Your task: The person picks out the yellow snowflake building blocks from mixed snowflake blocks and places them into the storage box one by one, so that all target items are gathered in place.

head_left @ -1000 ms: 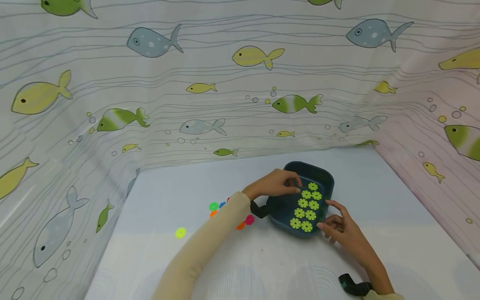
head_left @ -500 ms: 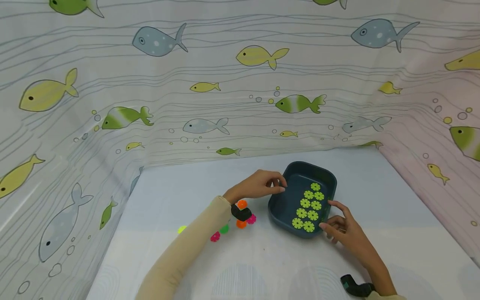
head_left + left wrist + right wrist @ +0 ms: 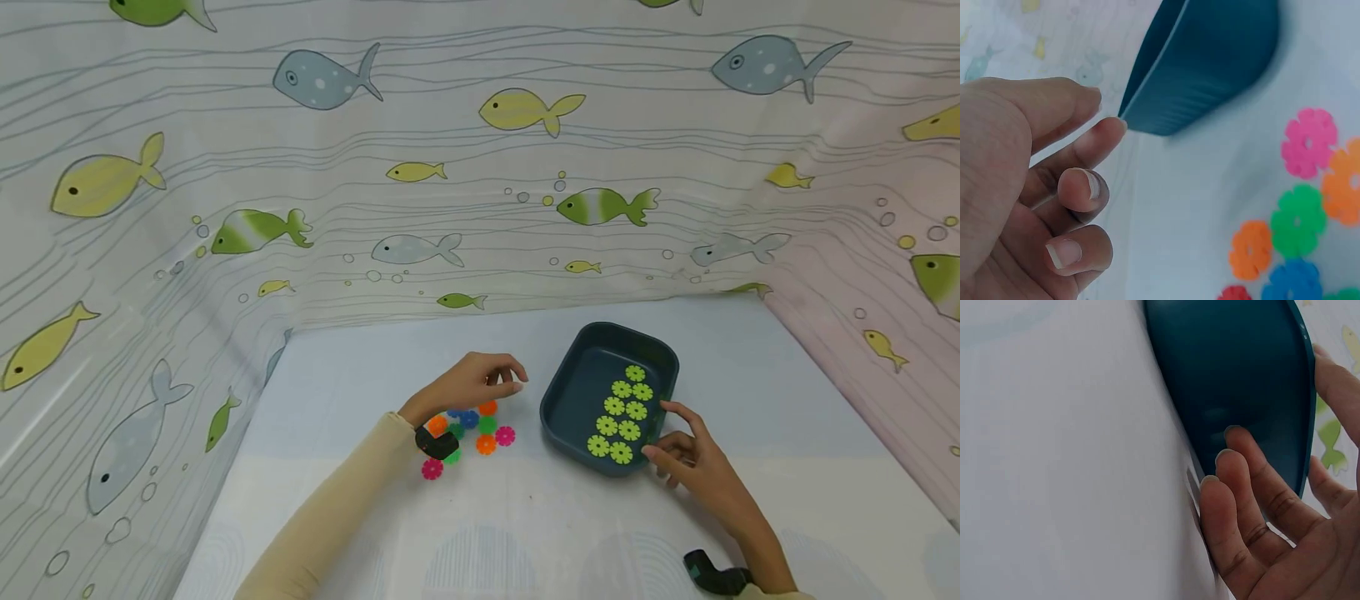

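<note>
My left hand [image 3: 480, 382] hovers left of the dark teal tray [image 3: 561, 379], palm inward, its fingers loosely curled and holding nothing. In the left wrist view, its fingertips overlap the edge of the tray [image 3: 1222, 69]. On the tray's right side, my right hand [image 3: 693, 458] holds the rim: thumb and index finger lie at the edge, other fingers bend toward the outer wall [image 3: 1235, 369]. Yellow-green flower-shaped plastic discs [image 3: 614, 406] lie inside in two slanting rows. Loose flower discs, such as a pink one [image 3: 506, 436] and an orange one [image 3: 486, 444], lie below the left hand.
More discs in blue [image 3: 468, 418], green and orange partly hide behind the left wrist's black band [image 3: 437, 444]. The white table [image 3: 525, 533] meets a fish-patterned curtain [image 3: 420, 200] at the back and sides. Another black band [image 3: 716, 575] sits at the right wrist.
My left hand has withdrawn leftward from over the tray, uncovering the tray's left side and then the coloured discs. The yellow disc at far left is now hidden by the sleeve. The right hand stays put.
</note>
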`<state>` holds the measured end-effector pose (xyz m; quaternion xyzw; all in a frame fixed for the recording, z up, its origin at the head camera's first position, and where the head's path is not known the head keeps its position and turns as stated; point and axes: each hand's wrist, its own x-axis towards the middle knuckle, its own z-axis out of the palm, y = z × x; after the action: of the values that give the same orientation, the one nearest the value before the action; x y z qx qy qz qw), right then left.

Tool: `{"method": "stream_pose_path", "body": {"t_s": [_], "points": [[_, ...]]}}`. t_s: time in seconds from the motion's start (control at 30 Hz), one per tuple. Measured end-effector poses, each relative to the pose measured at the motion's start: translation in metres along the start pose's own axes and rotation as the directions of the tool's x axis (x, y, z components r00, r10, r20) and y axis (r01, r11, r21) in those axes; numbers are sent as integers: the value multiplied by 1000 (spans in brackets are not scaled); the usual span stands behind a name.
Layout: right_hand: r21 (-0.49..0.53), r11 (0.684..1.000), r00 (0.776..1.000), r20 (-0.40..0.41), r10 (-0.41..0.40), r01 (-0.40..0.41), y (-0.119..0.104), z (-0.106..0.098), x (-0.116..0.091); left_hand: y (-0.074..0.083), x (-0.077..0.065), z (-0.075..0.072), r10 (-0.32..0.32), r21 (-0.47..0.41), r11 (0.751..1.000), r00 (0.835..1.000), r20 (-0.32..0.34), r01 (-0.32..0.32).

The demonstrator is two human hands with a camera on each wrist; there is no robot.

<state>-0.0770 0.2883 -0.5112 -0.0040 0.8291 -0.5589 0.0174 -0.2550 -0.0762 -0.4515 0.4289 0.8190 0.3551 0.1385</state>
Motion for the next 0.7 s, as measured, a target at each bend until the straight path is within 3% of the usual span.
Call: {"method": "stream_pose_path", "body": {"t_s": [0.33, 0.7], "points": [[3, 1000, 1000, 0, 14, -14, -3, 0, 1, -18, -48, -10, -74, -32, 997, 996, -58, 73], [-4, 1000, 1000, 3, 22, -22, -4, 0, 2, -30, -103, -14, -180, -25, 984, 976, -121, 178]]}}
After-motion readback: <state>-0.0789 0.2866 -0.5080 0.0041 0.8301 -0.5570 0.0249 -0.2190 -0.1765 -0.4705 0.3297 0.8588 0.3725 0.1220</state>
